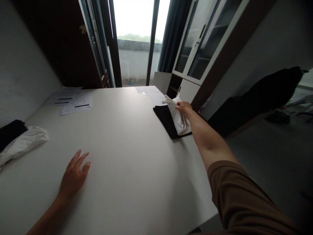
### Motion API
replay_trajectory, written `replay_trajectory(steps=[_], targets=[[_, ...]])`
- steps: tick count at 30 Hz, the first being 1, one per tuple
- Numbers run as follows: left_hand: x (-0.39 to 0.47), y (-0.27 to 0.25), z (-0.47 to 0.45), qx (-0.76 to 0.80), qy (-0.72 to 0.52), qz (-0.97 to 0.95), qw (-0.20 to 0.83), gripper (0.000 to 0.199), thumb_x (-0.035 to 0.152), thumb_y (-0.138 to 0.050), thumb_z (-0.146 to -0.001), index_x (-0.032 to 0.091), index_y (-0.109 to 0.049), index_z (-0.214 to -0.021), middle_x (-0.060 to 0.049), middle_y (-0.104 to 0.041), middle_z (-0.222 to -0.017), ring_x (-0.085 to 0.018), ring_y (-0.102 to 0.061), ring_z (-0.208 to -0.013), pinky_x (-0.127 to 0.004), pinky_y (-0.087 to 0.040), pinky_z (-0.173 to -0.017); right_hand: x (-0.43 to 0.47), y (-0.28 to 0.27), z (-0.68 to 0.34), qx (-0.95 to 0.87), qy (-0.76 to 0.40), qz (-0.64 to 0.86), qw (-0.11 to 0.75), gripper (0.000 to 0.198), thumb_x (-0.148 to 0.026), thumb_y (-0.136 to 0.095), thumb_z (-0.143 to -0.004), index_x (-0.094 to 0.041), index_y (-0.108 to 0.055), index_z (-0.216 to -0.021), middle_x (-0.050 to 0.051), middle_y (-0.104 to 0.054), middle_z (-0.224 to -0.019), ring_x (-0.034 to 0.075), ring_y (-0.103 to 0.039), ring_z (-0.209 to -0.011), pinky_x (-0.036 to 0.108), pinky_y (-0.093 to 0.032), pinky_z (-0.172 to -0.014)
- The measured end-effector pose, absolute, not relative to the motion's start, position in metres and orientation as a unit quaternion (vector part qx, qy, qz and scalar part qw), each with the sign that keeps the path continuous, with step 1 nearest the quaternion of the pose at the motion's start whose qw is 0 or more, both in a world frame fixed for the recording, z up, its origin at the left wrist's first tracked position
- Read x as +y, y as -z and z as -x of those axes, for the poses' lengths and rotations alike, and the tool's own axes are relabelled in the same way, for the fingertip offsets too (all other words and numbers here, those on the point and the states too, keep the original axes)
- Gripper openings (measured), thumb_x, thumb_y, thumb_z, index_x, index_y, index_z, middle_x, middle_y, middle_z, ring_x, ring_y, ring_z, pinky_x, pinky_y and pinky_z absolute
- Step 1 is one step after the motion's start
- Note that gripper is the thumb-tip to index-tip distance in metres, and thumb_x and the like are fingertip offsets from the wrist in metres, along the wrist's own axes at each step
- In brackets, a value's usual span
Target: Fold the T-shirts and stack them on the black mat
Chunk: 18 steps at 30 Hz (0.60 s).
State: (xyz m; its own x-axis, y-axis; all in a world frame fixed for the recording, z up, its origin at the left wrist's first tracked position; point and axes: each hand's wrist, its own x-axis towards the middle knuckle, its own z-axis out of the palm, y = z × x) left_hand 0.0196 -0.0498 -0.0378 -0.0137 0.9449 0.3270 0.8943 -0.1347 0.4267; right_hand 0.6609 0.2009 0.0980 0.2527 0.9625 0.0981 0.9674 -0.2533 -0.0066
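My right hand (184,107) reaches far out to the right side of the table and is closed on the upper end of a folded white cloth (179,121). That white cloth lies over a folded black cloth (165,120), whose left part and front edge show beneath it. Low on the left, my left hand (74,173) is over the white table (127,147) with its fingers apart and nothing in them. The thing nearest to it is a crumpled white cloth (29,138) at the left, with a black cloth (12,132) beside it.
Printed papers with several black pens (81,105) lie at the back left. More sheets (154,94) lie at the far right corner. Beyond the table stand a glass-door cabinet (195,42) and a window (134,39). A dark covered object (259,98) is on the right.
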Motion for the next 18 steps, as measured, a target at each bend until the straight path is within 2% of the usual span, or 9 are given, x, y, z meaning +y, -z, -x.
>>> replay_trajectory(steps=[4,7,10,13,16,18], targets=[[-0.050,0.036,-0.020,0.653,-0.278,-0.702,0.052,0.046,0.043,-0.046,-0.097,0.024,-0.061,-0.136,-0.009,-0.040,-0.161,-0.032,-0.044,-0.145,-0.051,-0.040,-0.118,0.206,-0.100,-0.658,-0.616,0.041,0.786,0.029,0.034,-0.039,-0.057,-0.091,-0.021,-0.075,-0.114,0.012,-0.071,-0.122,0.024,-0.064,-0.104,0.030,-0.044,-0.085],[-0.051,0.035,-0.021,0.653,-0.281,-0.701,0.048,0.044,0.043,-0.047,-0.096,0.025,-0.062,-0.134,-0.008,-0.040,-0.161,-0.032,-0.044,-0.145,-0.052,-0.039,-0.119,0.207,-0.097,-0.649,-0.629,-0.001,0.777,0.008,0.036,-0.041,-0.056,-0.095,-0.020,-0.074,-0.117,0.013,-0.069,-0.126,0.024,-0.063,-0.108,0.030,-0.043,-0.087],[-0.052,0.033,-0.021,0.653,-0.284,-0.701,0.044,0.045,0.044,-0.044,-0.096,0.023,-0.063,-0.132,-0.010,-0.042,-0.159,-0.032,-0.044,-0.144,-0.049,-0.041,-0.118,0.206,-0.094,-0.643,-0.622,-0.062,0.780,0.015,0.046,-0.046,-0.045,-0.103,-0.013,-0.073,-0.120,0.017,-0.068,-0.128,0.021,-0.062,-0.109,0.027,-0.042,-0.089],[-0.051,0.034,-0.021,0.651,-0.287,-0.702,0.042,0.046,0.045,-0.043,-0.097,0.022,-0.063,-0.130,-0.010,-0.044,-0.157,-0.032,-0.046,-0.143,-0.048,-0.043,-0.116,0.197,-0.090,-0.650,-0.602,-0.083,0.794,0.031,0.053,-0.043,-0.034,-0.108,-0.007,-0.070,-0.124,0.021,-0.065,-0.129,0.019,-0.062,-0.109,0.026,-0.040,-0.091],[-0.050,0.036,-0.020,0.651,-0.287,-0.702,0.038,0.045,0.046,-0.044,-0.096,0.024,-0.065,-0.128,-0.009,-0.046,-0.156,-0.031,-0.047,-0.142,-0.047,-0.044,-0.115,0.178,-0.082,-0.666,-0.589,-0.090,0.803,0.016,0.039,-0.036,-0.052,-0.102,-0.012,-0.070,-0.127,0.019,-0.068,-0.127,0.022,-0.064,-0.106,0.028,-0.043,-0.088],[-0.050,0.037,-0.020,0.653,-0.287,-0.700,0.039,0.045,0.046,-0.044,-0.095,0.024,-0.065,-0.127,-0.009,-0.047,-0.155,-0.031,-0.049,-0.141,-0.046,-0.046,-0.114,0.161,-0.073,-0.679,-0.578,-0.077,0.812,0.015,0.041,-0.032,-0.062,-0.095,-0.015,-0.068,-0.132,0.017,-0.068,-0.126,0.024,-0.066,-0.103,0.028,-0.046,-0.085]])
